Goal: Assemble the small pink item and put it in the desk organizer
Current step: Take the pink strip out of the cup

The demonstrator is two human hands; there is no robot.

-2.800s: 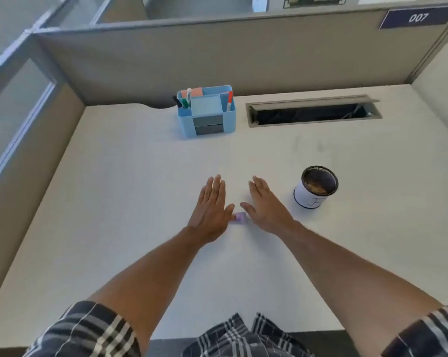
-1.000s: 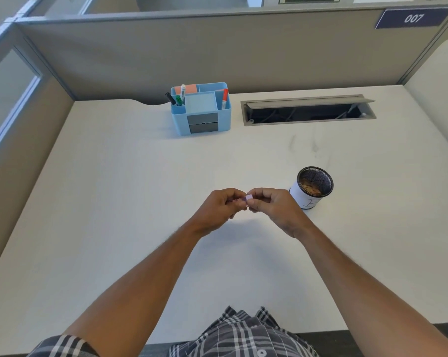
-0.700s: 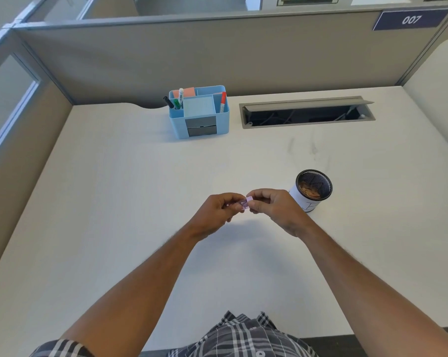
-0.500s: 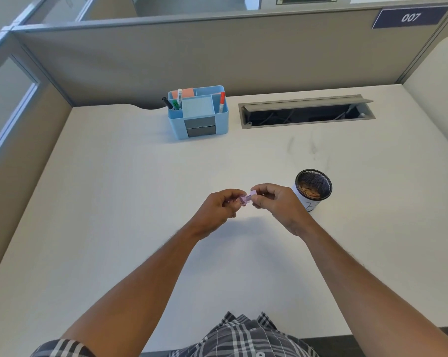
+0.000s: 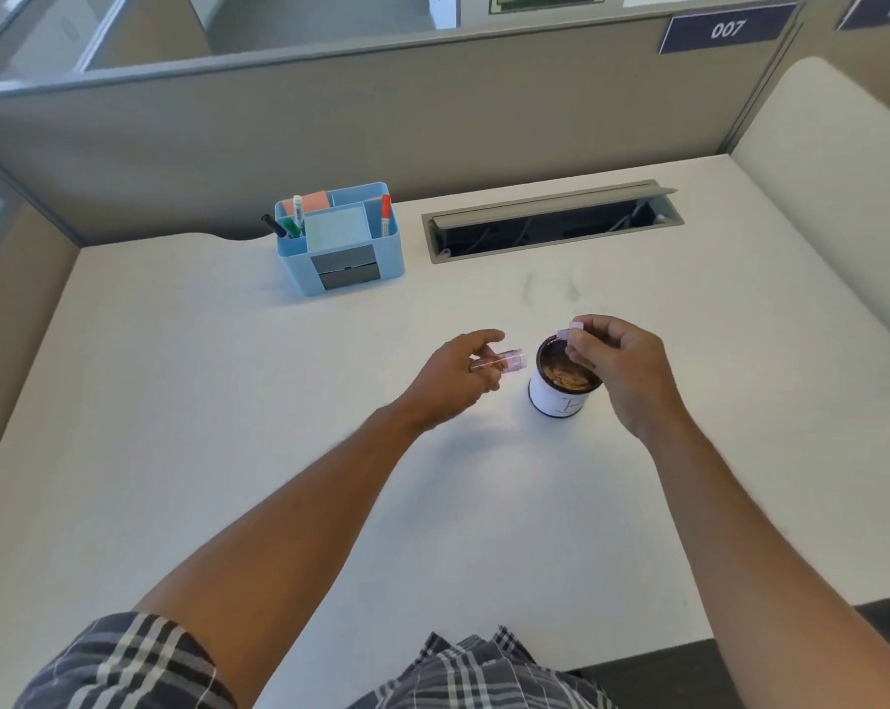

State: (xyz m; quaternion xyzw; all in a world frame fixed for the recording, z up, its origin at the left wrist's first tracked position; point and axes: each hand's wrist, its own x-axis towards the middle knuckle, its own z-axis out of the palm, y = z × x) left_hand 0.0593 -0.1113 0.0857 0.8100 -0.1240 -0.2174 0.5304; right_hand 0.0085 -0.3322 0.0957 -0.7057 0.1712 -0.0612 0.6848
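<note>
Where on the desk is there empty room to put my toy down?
The desk is bare on its left side, below the blue organizer, and all along the near edge. It is crowded around the cup, between the left hand and right hand.

white cup [image 5: 559,396], contents perhaps brown | open cable tray [image 5: 550,222] | "007" sign [image 5: 727,29]

Pink item is in two pieces. Pink tube body [image 5: 499,361] lies sideways in my left grip [image 5: 453,381], above the desk. Small pink cap [image 5: 571,331] sits pinched in my right grip [image 5: 617,365], apart from the body. Blue desk organizer [image 5: 338,237] stands upright at the desk's back, well apart from both.
</note>
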